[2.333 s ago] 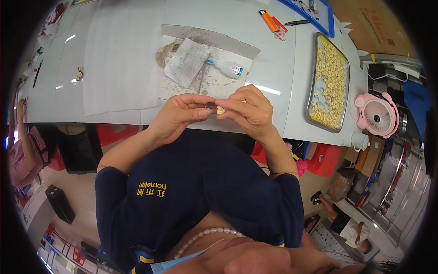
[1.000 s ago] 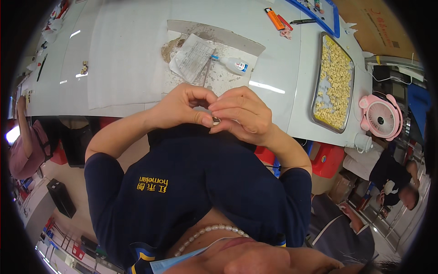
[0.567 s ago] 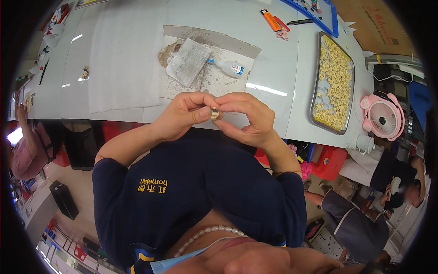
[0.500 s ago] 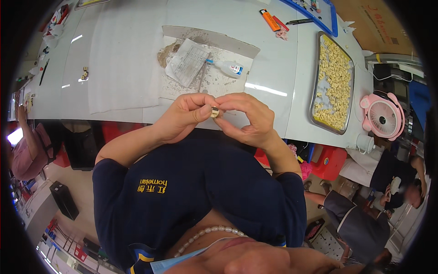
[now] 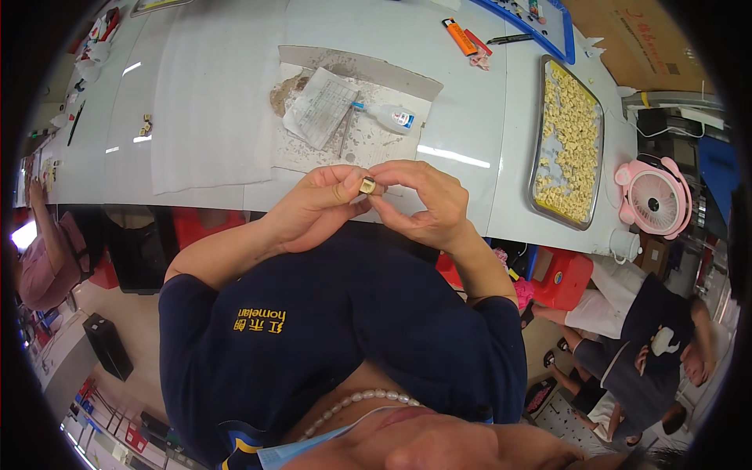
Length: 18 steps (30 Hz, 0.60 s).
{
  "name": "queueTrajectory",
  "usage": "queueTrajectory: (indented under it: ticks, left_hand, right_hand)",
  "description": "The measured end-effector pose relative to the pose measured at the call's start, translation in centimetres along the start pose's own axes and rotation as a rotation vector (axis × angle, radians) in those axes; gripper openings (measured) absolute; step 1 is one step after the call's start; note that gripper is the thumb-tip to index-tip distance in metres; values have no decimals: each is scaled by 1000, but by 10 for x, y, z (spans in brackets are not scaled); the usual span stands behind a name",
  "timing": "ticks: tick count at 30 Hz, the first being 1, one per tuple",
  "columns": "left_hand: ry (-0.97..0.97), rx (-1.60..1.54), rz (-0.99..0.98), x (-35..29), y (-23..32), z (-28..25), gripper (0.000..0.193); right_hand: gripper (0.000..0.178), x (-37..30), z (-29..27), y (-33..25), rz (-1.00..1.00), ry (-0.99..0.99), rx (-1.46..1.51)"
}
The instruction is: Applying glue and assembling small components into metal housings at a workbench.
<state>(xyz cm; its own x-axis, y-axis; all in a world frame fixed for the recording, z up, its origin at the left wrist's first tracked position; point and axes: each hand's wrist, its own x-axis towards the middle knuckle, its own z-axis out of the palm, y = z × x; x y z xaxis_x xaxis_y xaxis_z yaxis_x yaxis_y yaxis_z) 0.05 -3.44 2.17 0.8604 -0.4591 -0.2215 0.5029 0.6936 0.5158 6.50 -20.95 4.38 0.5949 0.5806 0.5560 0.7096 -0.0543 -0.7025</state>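
Observation:
Both of my hands meet above the near edge of the table. Between my left hand (image 5: pixel 317 200) and my right hand (image 5: pixel 429 200) is a small cream-coloured piece (image 5: pixel 367 187) with a dark top. My left thumb and fingers pinch it. The right thumb and forefinger close on its other side, partly hidden by it. Just beyond my hands lies a stained cardboard sheet (image 5: pixel 301 160) with a raised back flap. On it rest a printed paper slip (image 5: pixel 320 108) and a clear squeeze bottle (image 5: pixel 389 117) with a blue tip.
A metal tray (image 5: pixel 534 193) of many cream pieces stands to the right, near a pink fan (image 5: pixel 656 202). Farther back are an orange lighter (image 5: pixel 460 37), a black pen (image 5: pixel 510 38) and a blue tray (image 5: pixel 570 39). White foam sheeting (image 5: pixel 215 110) covers the left. Co-workers are at both sides.
The small piece has turned in my fingers and shows a different face. My hands have barely moved. People at the right have shifted position.

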Motion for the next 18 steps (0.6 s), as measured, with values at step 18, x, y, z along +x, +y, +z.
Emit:
queueTrajectory:
  ticks: [18]
  left_hand:
    - [636,1485,1008,-55,63,-85,18]
  right_hand:
    - [27,-10,13,14,292,76,-91]
